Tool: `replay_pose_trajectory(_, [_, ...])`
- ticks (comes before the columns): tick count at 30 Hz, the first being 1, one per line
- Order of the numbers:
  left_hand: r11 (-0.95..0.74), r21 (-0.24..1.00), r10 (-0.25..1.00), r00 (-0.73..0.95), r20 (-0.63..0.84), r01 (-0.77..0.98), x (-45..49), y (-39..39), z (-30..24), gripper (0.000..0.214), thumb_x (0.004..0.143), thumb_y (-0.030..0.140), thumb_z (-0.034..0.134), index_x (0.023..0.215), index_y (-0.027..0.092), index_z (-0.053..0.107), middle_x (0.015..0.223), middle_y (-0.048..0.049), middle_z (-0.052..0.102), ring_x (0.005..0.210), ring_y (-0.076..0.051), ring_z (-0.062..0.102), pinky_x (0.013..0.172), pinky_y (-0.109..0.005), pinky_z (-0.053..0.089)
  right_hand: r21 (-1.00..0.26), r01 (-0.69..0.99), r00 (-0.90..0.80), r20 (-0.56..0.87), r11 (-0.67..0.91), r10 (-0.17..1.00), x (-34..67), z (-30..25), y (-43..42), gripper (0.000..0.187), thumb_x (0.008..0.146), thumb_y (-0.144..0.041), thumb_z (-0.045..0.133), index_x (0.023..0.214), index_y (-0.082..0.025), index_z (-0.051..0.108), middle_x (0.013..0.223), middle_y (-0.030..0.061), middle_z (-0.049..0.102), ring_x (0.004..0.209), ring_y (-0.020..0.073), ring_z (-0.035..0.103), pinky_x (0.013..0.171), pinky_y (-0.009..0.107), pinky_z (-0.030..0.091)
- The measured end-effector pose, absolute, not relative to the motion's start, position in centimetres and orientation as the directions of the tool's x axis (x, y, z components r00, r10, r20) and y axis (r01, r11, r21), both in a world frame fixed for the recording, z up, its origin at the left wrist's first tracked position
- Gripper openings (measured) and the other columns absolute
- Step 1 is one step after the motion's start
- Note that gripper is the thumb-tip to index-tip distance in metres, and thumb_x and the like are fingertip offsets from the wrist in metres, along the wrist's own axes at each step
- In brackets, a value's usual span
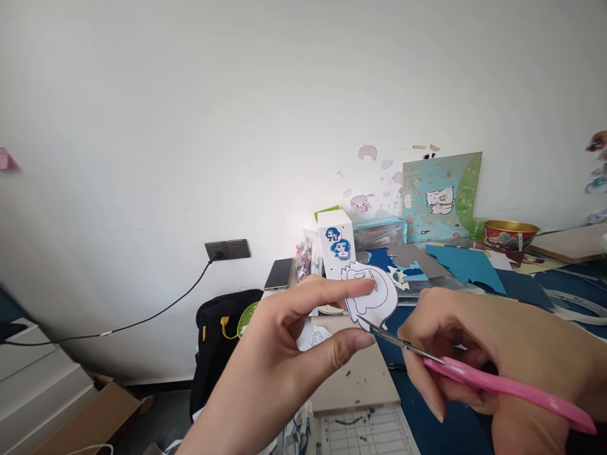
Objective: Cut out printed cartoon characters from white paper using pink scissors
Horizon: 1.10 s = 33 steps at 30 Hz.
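My left hand point(294, 354) pinches a white paper cutout point(382, 303) with a line-drawn figure on it, index finger across its front. In my right hand point(478, 341) is a pair of scissors point(502, 382) with pink handles. The scissor blades reach left to the cutout's lower edge, close to my left thumb. How far apart the blades stand I cannot tell. Below the hands lies a beige board point(351, 373) with small dark scraps on it. Another drawn paper figure point(318, 337) shows partly behind my left hand.
Blue paper sheets point(465, 265) lie behind my right hand. A red and gold bowl point(511, 235) stands at the back right. A stickered white box point(336, 237) and a phone point(279, 273) sit near the wall. A black bag point(213, 354) is at the left of the table.
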<state>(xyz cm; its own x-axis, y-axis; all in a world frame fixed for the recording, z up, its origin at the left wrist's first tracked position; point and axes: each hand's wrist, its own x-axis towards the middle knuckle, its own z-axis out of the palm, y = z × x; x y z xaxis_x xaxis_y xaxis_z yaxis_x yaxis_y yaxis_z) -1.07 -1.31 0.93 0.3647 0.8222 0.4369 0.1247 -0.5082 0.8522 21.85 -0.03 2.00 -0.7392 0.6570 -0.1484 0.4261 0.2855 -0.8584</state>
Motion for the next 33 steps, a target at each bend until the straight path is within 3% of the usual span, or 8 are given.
replay_pose_trajectory(14, [-0.488,0.866,0.822,0.393,0.413,0.111,-1.21,-1.32,0.93,0.029,0.082,0.021,0.075,0.106,0.039,0.075,0.105,0.0067,0.076,0.099,-0.015,0.066,0.093,-0.023,0.047,-0.813,0.464,-0.721,-0.116,0.351,0.684,22.05,1.78,-0.32,0.031,0.058,-0.038,0.085,0.072,-0.016,0.068,0.057,-0.0072,0.046,0.044,0.0062,0.031,0.039,0.018,0.031])
replay_pose_trajectory(21, [-0.488,0.863,0.829,0.378,0.412,0.128,-1.25,-1.55,0.96,0.031,0.081,0.02,0.075,0.106,0.039,0.076,0.109,0.0066,0.076,0.104,-0.016,0.066,0.095,-0.022,0.048,-0.821,0.496,-0.697,-0.181,0.284,0.694,21.73,2.23,-0.42,0.031,0.051,-0.031,0.089,0.068,-0.017,0.067,0.061,-0.0068,0.047,0.046,0.006,0.033,0.04,0.018,0.033])
replay_pose_trajectory(27, [-0.519,0.843,0.818,0.366,0.444,0.137,-1.19,-1.44,0.92,0.029,0.081,0.022,0.076,0.103,0.041,0.076,0.107,0.008,0.077,0.099,-0.015,0.068,0.093,-0.022,0.049,-0.852,0.459,-0.71,-0.181,0.252,0.681,21.59,2.53,-0.45,0.035,0.052,-0.04,0.088,0.067,-0.017,0.067,0.063,-0.0055,0.048,0.047,0.0069,0.034,0.042,0.019,0.035])
replay_pose_trajectory(33, [-0.49,0.851,0.843,0.352,0.407,0.189,-0.99,-1.65,1.35,0.025,0.08,0.025,0.076,0.102,0.036,0.077,0.101,0.0047,0.079,0.095,-0.017,0.069,0.093,-0.025,0.051,-0.845,0.489,-0.686,-0.217,0.219,0.694,21.4,2.5,-0.44,0.03,0.051,-0.03,0.089,0.067,-0.017,0.067,0.061,-0.0066,0.045,0.048,0.007,0.031,0.043,0.019,0.036])
